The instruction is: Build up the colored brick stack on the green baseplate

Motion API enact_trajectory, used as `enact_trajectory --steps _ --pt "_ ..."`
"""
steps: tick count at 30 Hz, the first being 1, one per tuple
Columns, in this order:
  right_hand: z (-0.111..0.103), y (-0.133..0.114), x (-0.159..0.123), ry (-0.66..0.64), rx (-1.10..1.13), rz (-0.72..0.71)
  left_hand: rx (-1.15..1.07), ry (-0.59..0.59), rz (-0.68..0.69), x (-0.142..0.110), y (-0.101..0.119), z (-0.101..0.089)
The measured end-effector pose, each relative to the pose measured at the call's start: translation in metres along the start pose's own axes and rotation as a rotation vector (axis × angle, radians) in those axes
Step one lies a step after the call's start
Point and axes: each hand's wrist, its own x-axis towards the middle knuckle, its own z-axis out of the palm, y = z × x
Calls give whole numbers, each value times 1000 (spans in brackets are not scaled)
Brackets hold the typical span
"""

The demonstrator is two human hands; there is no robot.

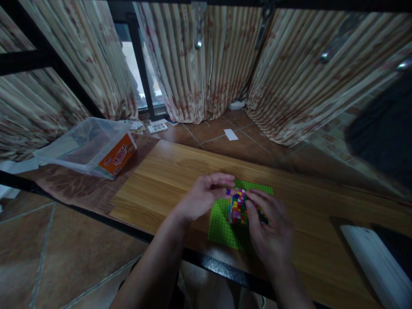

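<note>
A block of small multicoloured toy bricks (238,208) sits over a bright green studded baseplate (222,227) on the wooden table. My right hand (270,221) covers the block's right part, its thumb and index finger close together on the bricks and the other fingers curled round the far side. To the left, my left hand (202,195) has its fingers stretched towards the block, with a gap between the upper and lower ones. Purple bricks (228,192) show at its lower fingertips; whether they are held or part of the block is unclear.
A clear plastic bin (93,146) with an orange label stands on a brown mat (77,191) at the left. A white object (376,257) lies at the table's right end. Beyond the table are striped curtains (189,64) and a white card (231,134) on the floor.
</note>
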Motion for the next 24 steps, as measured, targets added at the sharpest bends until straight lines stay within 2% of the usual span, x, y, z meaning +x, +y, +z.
enact_trajectory --steps 4,10,14,17,19,22,24 --pt "4 -6 3 -57 5 -3 -41 -66 16 -2 -2 0" --pt "10 -15 12 -13 21 -56 -84 -76 36 -4 -6 2" --pt "7 -13 13 -53 -30 -98 -99 -91 20 -5 -7 4" --pt "2 -6 12 -66 -34 -79 -44 -102 7 -3 -7 5" --pt "-2 2 11 -36 -32 -31 46 -64 2 -1 -8 4" --pt "-8 14 9 25 -41 78 245 80 4 3 -12 0" --pt "-11 19 7 15 -25 148 358 146 15 6 -16 -1"
